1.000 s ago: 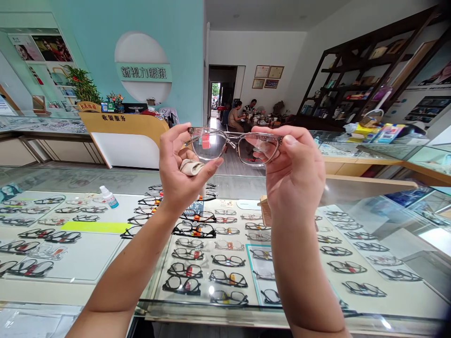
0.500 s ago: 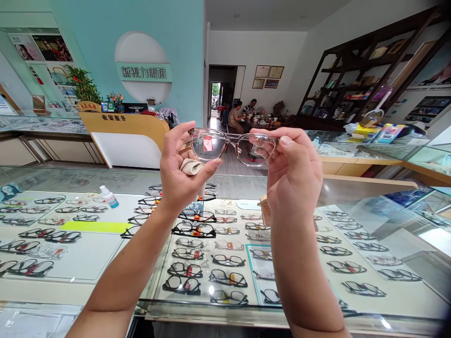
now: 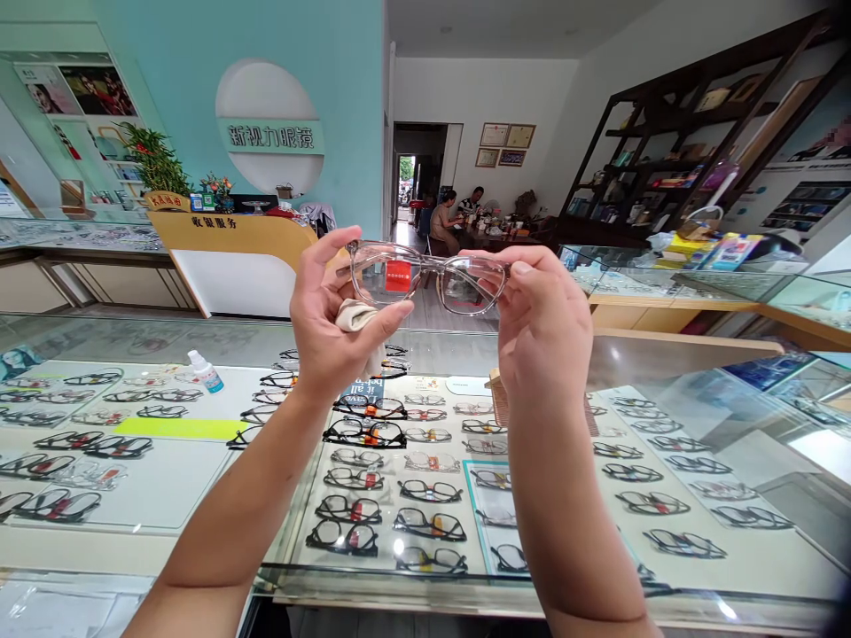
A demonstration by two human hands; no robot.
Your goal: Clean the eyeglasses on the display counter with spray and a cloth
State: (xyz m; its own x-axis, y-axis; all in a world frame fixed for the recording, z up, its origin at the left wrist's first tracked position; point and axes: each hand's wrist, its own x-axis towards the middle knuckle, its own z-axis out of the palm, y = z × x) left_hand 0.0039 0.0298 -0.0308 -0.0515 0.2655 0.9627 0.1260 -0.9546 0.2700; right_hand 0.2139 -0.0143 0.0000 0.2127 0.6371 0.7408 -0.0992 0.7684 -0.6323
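A pair of clear-framed eyeglasses (image 3: 429, 263) is held up above the glass counter, its lenses facing me. On one lens sits a red sticker (image 3: 398, 276). My left hand (image 3: 336, 315) grips the left end of the frame and also keeps a crumpled cream cloth (image 3: 356, 316) in its palm. At the other end, my right hand (image 3: 545, 310) pinches the frame near the hinge with thumb and fingers. Under my arms, rows of eyeglasses (image 3: 431, 525) lie inside the display case.
A small spray bottle (image 3: 206, 372) stands on the glass counter (image 3: 458, 346) at the left. Beyond it is a cashier desk (image 3: 245, 275). Two people (image 3: 445, 221) sit at a table in the back. Colourful boxes (image 3: 728, 252) rest on the right-hand counter.
Both hands have shifted slightly left with the eyeglasses. The frame has turned a little, and the red sticker shows more squarely now.
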